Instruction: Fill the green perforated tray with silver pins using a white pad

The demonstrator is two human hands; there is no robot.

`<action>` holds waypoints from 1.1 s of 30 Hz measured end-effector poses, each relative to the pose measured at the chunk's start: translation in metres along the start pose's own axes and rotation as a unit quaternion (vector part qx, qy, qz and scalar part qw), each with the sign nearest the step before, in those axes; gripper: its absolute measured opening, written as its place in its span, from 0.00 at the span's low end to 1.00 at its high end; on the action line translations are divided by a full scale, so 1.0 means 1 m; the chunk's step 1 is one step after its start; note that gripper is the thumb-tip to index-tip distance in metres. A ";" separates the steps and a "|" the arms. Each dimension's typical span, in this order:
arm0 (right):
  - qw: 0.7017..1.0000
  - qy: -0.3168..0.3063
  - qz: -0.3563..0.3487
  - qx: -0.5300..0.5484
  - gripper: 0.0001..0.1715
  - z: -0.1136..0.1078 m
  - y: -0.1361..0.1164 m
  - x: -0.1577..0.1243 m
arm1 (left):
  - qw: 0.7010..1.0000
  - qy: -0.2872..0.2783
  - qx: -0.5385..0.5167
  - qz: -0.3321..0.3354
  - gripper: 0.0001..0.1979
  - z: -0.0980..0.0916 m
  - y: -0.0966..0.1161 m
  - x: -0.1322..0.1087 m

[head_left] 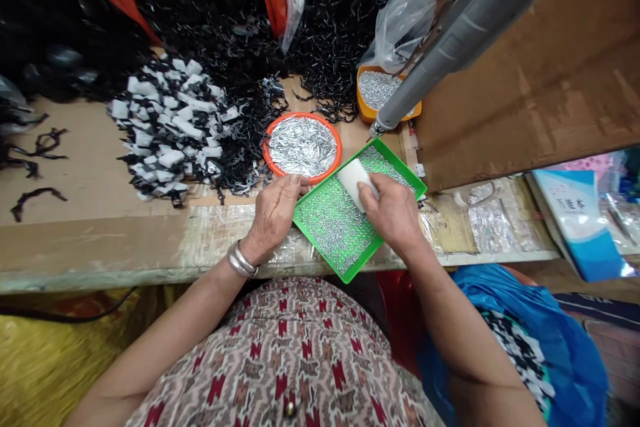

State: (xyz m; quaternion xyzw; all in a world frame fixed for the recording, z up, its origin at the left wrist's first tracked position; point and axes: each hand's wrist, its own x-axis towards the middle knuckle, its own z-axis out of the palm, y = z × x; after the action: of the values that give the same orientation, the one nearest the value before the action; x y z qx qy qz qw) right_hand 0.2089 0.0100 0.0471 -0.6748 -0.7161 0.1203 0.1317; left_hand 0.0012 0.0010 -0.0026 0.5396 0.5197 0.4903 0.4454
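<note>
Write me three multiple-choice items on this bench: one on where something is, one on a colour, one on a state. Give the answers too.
1. What is the right hand pressing on?
A. the grey power tool
B. a white block
C. a blue book

2. What colour is the tray under that hand?
A. blue
B. red
C. green

3. What state is the round dish in?
A. filled with small silver metal pieces
B. closed with a lid
C. turned upside down

1: B, the fingers lie over the block on the tray.
2: C, its rim and floor show bright green.
3: A, the pieces lie open to view inside its orange rim.
</note>
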 end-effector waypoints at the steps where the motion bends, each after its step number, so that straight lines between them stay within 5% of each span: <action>1: 0.999 0.029 0.002 -0.020 0.12 -0.003 0.006 0.005 | 1.000 -0.001 -0.003 -0.001 0.23 0.000 0.000 0.000; 5: 0.984 0.150 0.024 -0.094 0.11 -0.011 0.030 0.021 | 1.000 -0.005 -0.009 -0.003 0.23 0.000 0.000 0.000; 8: 0.977 0.175 0.011 -0.122 0.11 -0.009 0.041 0.026 | 1.000 0.000 -0.007 -0.004 0.22 0.000 0.001 0.000; 13: 0.983 0.156 -0.056 -0.078 0.13 -0.003 0.024 0.007 | 1.000 -0.001 0.000 -0.001 0.23 0.000 0.000 0.000; 18: 0.990 0.071 -0.110 0.049 0.14 -0.002 -0.005 -0.020 | 1.000 -0.005 0.016 0.001 0.23 0.000 0.001 0.000; 25: 0.990 0.132 -0.055 -0.013 0.14 0.000 0.012 -0.006 | 1.000 0.001 0.010 0.004 0.22 0.001 0.002 0.000; 33: 0.991 0.038 -0.118 -0.048 0.16 0.006 -0.009 -0.022 | 1.000 -0.007 0.019 0.008 0.22 0.000 0.004 0.001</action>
State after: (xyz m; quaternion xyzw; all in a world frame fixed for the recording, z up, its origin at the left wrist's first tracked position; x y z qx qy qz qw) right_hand 0.1997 -0.0127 0.0438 -0.5954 -0.7901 0.0436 0.1394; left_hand 0.0019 0.0014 0.0011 0.5557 0.5217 0.4802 0.4341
